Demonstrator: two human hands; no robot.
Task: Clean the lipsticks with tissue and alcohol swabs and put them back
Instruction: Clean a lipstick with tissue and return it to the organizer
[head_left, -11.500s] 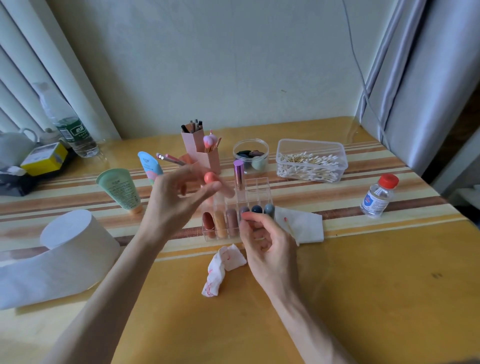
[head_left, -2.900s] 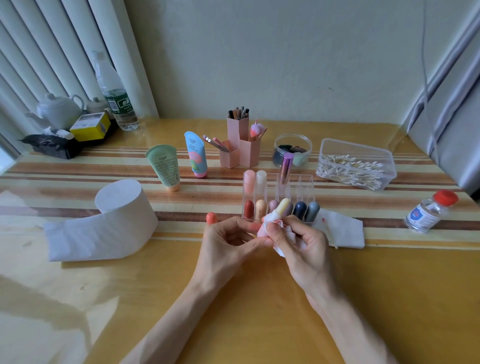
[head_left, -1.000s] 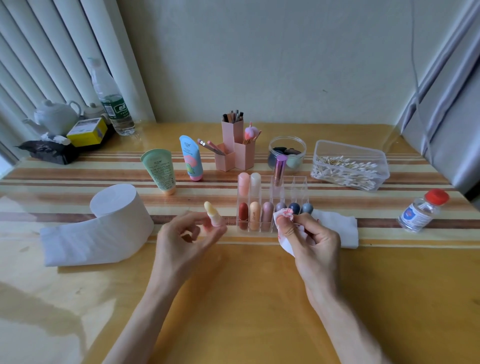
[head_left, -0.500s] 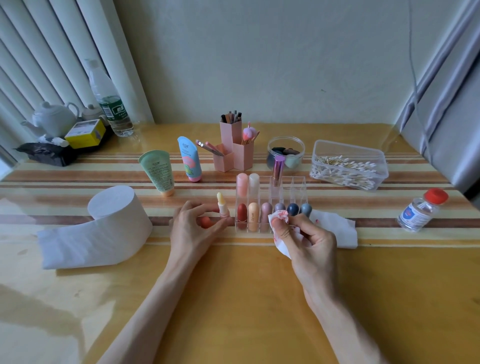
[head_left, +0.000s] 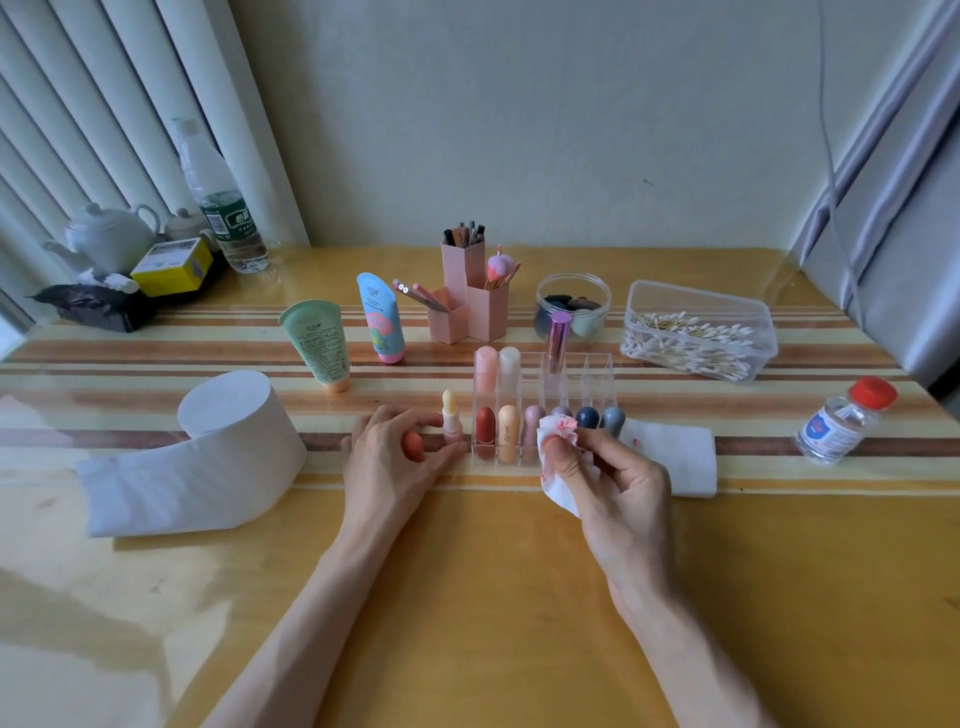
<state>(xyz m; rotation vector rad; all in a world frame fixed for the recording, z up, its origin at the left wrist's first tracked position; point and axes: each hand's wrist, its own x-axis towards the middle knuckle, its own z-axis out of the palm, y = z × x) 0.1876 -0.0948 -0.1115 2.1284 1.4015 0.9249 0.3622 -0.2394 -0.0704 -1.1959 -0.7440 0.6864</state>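
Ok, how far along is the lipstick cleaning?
Seemingly done: capped lipsticks stand in the clear organizer, cleaning unconfirmed. In hand: the left hand holds an uncapped lipstick upright on the table, an orange cap under its fingers; the right hand grips a red-stained tissue. Left: capping it, slotting it back, and perhaps swabbing, since cotton swabs and alcohol bottle sit far right.

Your body, itemised.
1. Left grip (head_left: 387, 467): bare, slender fingers, tendons showing along its back.
2. Right grip (head_left: 618, 499): bare, same slender build, thumbnail in view.
3. Left forearm (head_left: 311, 597) and right forearm (head_left: 675, 623): uncovered from wrist to the lower frame edge, slim and smooth.
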